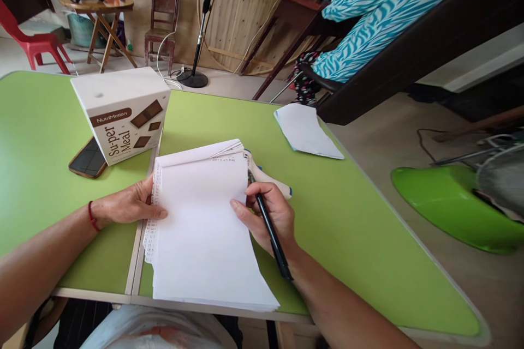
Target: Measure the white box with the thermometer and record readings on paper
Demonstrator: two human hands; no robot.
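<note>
A stack of white paper sheets (200, 229) lies at the front edge of the green table (347, 240). Handwriting shows along its left margin and near its top; the top sheet is mostly blank. My left hand (129, 202) grips the stack's left edge, thumb on top and fingers hidden beneath. In my right hand (272, 215) is a black pen (270, 229), its barrel slanting down toward my wrist. The right thumb touches the paper's right side. Behind the right fingers lies a whitish, blue-tipped thing (278, 182), partly hidden.
A white NutriMotion box (123, 98) stands at the back left, beside a phone (89, 158). More white paper (307, 128) lies near the right edge. Beyond are a person's blue-patterned sleeve (368, 5), a green plastic object (454, 207), a small wooden chair (161, 16) and a round table (98, 4).
</note>
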